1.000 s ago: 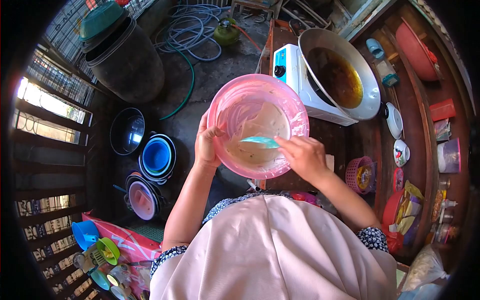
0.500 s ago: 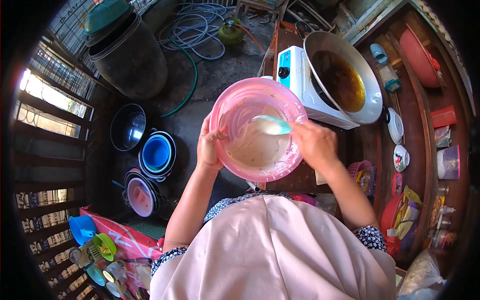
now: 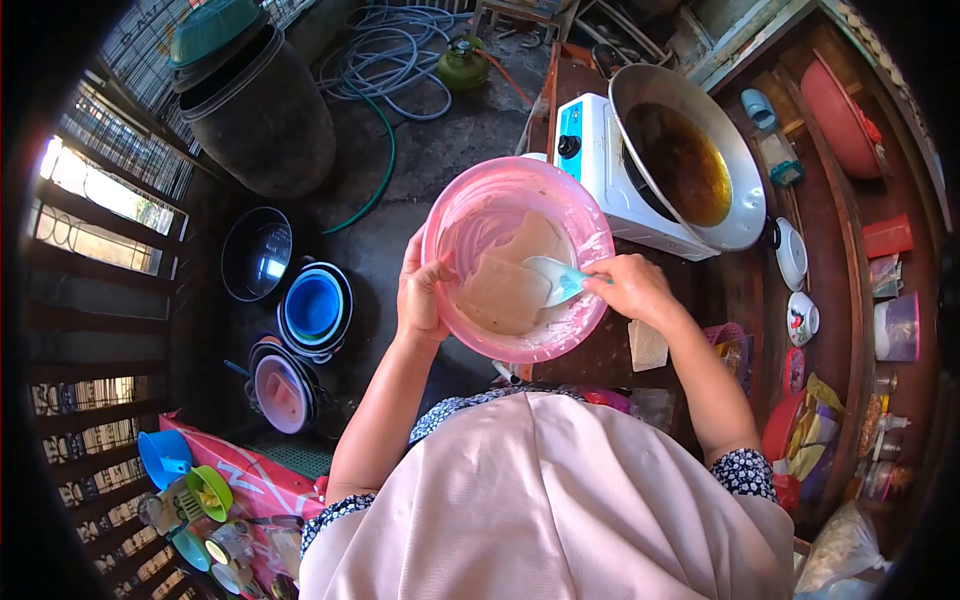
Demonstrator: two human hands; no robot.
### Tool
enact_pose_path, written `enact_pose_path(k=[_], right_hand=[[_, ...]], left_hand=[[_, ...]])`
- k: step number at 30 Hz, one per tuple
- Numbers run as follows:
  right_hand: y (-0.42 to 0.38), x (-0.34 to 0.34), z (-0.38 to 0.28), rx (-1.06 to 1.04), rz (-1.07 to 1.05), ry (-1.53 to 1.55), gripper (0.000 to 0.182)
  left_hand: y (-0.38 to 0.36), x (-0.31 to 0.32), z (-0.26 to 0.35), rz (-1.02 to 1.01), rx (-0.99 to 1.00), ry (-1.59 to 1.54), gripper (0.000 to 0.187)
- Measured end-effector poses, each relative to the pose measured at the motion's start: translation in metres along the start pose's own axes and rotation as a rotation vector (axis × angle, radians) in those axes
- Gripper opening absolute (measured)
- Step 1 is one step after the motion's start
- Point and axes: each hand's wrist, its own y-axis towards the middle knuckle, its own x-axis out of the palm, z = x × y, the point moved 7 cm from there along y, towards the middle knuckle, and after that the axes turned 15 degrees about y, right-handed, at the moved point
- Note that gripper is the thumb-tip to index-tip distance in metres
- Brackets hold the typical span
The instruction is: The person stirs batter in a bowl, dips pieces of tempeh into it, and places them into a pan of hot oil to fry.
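My left hand (image 3: 424,292) grips the near-left rim of a pink plastic basin (image 3: 470,195), thumb over the edge and fingers outside. The basin is tilted toward me, its inner wall smeared with pale batter. Inside lie flat, thin beige pieces (image 3: 515,275) coated in batter. My right hand (image 3: 632,288) is closed round the handle of a spatula (image 3: 560,280), turquoise at the handle and whitish with batter on the blade. The blade rests against the flat pieces at the basin's right side.
Ahead right, a wide wok (image 3: 690,165) of brown oil sits on a white gas stove (image 3: 640,205). A flat beige piece (image 3: 648,345) lies below my right wrist. Stacked tubs (image 3: 313,305) stand on the floor at left, with a dark barrel (image 3: 262,120) behind them.
The spatula has moved down and slightly right in the basin, and its blade now lies against the flat pieces, which show more fully. My left hand stays on the rim.
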Motion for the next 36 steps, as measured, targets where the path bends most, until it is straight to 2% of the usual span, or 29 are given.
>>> enact_pose_path(k=[2,5,13,15,22,24,28,34,36], right_hand=[[0.003,0.009,0.002,-0.006,-0.029,0.117,0.024],[-0.017,-0.012,-0.02,-0.059,0.027,0.107,0.024],[-0.029,0.0,-0.036,-0.111,0.139,0.046,0.02],[-0.036,-0.005,-0.041,-0.155,0.221,0.044,0.02],[-0.03,0.015,-0.029,-0.093,0.163,0.072,0.02],[-0.03,0.014,-0.028,-0.127,0.168,0.164,0.021],[-0.033,0.013,-0.027,-0.138,0.229,0.163,0.022],[-0.019,0.028,-0.006,-0.104,0.1,0.205,0.027],[-0.014,0.031,0.005,0.007,-0.051,0.335,0.025]], left_hand=[[0.001,0.004,-0.001,-0.007,0.003,0.0,0.066],[0.0,0.002,0.001,0.02,0.011,-0.021,0.066],[0.002,0.011,0.005,0.008,0.05,-0.003,0.067],[0.001,0.012,0.005,0.001,0.045,-0.013,0.068],[-0.003,0.019,0.005,-0.007,0.037,0.006,0.068],[-0.002,0.02,0.004,-0.004,0.045,0.002,0.067],[-0.004,0.022,0.004,-0.017,0.074,-0.011,0.066],[-0.008,0.021,0.002,0.003,0.045,0.026,0.066],[-0.01,0.021,0.002,0.01,0.048,0.036,0.066]])
